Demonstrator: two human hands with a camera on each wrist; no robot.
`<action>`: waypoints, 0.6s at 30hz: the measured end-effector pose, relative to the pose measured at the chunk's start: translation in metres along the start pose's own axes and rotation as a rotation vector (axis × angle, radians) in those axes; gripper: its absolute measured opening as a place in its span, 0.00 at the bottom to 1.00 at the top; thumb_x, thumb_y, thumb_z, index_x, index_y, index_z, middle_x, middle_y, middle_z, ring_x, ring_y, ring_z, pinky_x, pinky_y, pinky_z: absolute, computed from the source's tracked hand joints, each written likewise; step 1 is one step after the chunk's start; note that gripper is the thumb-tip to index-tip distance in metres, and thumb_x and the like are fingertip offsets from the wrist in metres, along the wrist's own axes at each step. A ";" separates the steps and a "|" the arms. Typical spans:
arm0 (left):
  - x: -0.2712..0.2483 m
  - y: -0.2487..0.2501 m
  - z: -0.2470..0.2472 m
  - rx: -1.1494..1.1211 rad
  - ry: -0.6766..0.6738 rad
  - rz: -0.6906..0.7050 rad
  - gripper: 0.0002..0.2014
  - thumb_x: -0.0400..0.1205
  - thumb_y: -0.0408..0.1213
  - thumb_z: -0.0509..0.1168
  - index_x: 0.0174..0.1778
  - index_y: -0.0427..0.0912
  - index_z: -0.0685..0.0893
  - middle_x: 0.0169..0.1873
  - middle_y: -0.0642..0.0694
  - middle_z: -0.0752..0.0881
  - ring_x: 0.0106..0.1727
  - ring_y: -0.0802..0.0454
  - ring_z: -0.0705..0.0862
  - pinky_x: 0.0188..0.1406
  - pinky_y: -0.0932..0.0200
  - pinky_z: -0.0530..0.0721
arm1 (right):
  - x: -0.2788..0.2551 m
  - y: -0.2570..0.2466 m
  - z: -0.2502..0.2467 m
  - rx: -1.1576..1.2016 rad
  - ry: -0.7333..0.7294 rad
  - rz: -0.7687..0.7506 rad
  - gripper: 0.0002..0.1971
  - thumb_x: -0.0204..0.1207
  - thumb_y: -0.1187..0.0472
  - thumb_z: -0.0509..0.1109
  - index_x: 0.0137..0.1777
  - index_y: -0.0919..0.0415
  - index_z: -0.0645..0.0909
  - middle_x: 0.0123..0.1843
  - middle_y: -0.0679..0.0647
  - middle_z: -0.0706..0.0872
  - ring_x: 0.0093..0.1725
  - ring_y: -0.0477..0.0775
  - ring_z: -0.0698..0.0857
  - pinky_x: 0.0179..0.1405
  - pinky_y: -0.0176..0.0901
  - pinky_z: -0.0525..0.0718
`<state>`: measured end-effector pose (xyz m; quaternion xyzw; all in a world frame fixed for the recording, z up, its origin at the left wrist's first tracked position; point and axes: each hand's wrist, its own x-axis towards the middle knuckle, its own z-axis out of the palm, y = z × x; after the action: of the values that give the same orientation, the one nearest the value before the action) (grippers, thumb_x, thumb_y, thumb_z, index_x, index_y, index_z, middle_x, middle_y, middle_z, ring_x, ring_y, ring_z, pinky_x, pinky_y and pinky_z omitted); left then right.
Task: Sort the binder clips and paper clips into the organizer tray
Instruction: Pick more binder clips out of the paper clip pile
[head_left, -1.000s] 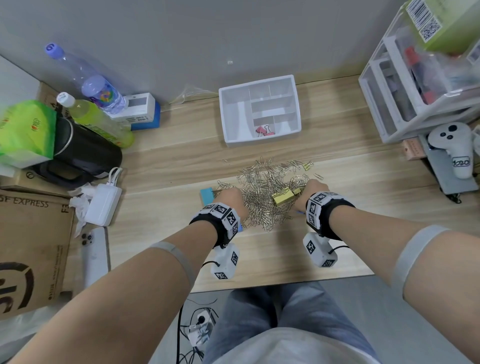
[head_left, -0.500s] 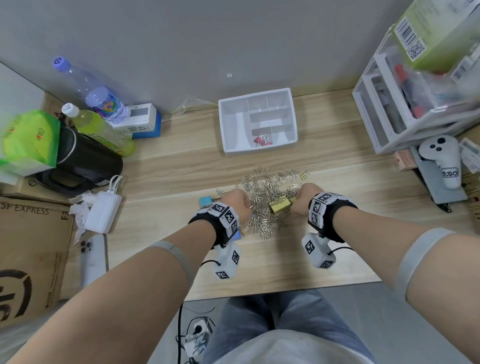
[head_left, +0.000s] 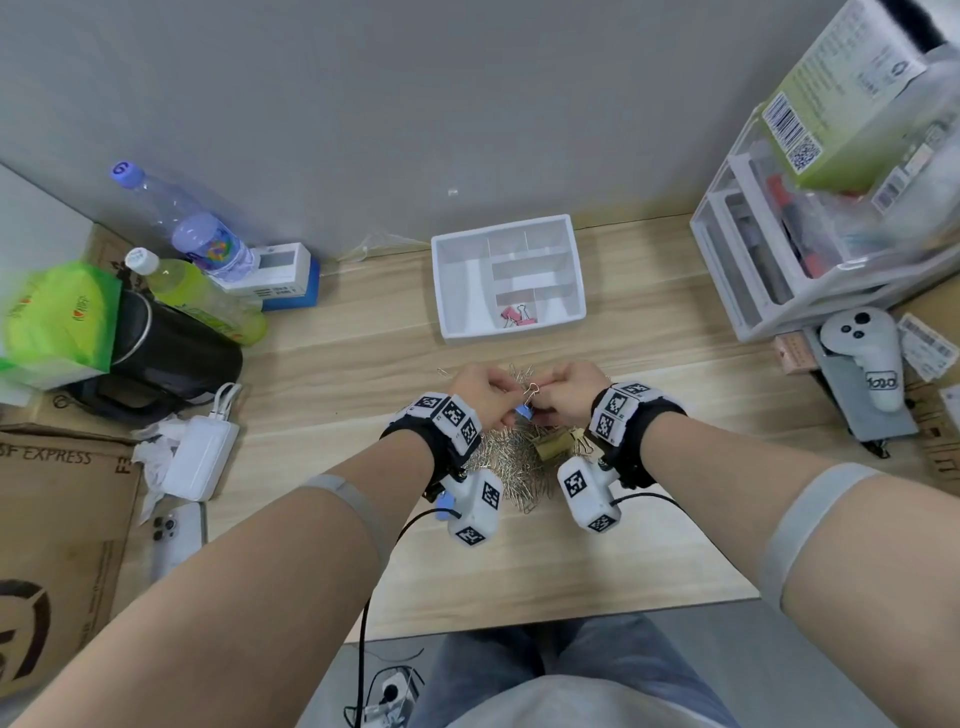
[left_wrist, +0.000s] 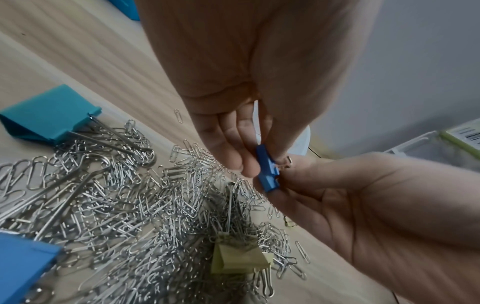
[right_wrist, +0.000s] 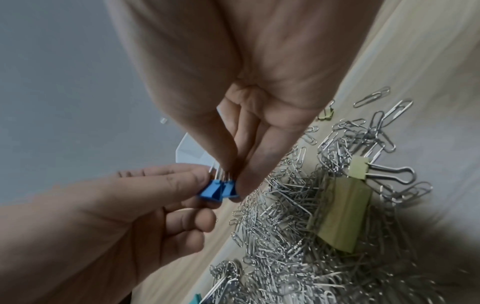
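Above the heap of silver paper clips (head_left: 511, 460), my left hand (head_left: 488, 397) and right hand (head_left: 563, 400) meet and both pinch a small blue binder clip (head_left: 523, 414). In the left wrist view the left thumb and fingers grip the blue clip (left_wrist: 267, 172) by its body. In the right wrist view the right fingertips pinch its wire handles (right_wrist: 221, 174). A yellow binder clip (head_left: 551, 447), a teal one (left_wrist: 49, 117) and a larger blue one (left_wrist: 23, 259) lie in the heap. The white organizer tray (head_left: 511, 332) stands beyond, with a pink binder clip (head_left: 514, 315) in a front compartment.
At the left are bottles (head_left: 202, 249), a black bag (head_left: 171, 353), a white power bank (head_left: 200, 457) and a phone (head_left: 176, 535). A drawer unit (head_left: 795, 249) and a white controller (head_left: 867, 358) stand at the right. The table's front edge (head_left: 545, 618) is near my lap.
Both hands have lifted off the paper clip heap and come together, now pinching a small blue binder clip between them. The head view has tilted slightly.
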<state>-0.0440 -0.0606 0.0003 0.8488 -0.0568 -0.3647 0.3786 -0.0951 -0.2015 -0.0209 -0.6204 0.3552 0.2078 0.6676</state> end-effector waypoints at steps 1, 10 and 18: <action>0.003 0.000 -0.001 -0.012 0.005 0.000 0.04 0.81 0.32 0.70 0.40 0.42 0.86 0.25 0.42 0.87 0.24 0.51 0.84 0.24 0.63 0.85 | 0.001 -0.002 0.000 0.033 -0.014 0.008 0.14 0.72 0.80 0.70 0.57 0.74 0.83 0.53 0.74 0.87 0.45 0.64 0.90 0.34 0.45 0.90; 0.027 0.007 -0.007 -0.068 0.017 -0.036 0.06 0.79 0.37 0.74 0.45 0.40 0.85 0.33 0.39 0.92 0.35 0.46 0.93 0.41 0.47 0.93 | 0.013 -0.024 -0.011 0.015 -0.015 -0.032 0.05 0.72 0.76 0.75 0.44 0.67 0.87 0.41 0.64 0.90 0.38 0.57 0.90 0.37 0.42 0.91; 0.049 0.011 -0.027 0.293 -0.024 -0.052 0.21 0.81 0.59 0.63 0.41 0.43 0.86 0.33 0.45 0.92 0.35 0.49 0.92 0.41 0.52 0.91 | 0.058 -0.061 -0.032 -0.309 0.376 -0.089 0.08 0.71 0.64 0.76 0.49 0.57 0.90 0.49 0.52 0.90 0.47 0.51 0.87 0.45 0.35 0.82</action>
<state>0.0118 -0.0702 -0.0080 0.8916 -0.0921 -0.3723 0.2406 -0.0199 -0.2505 -0.0216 -0.7580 0.4097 0.1109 0.4954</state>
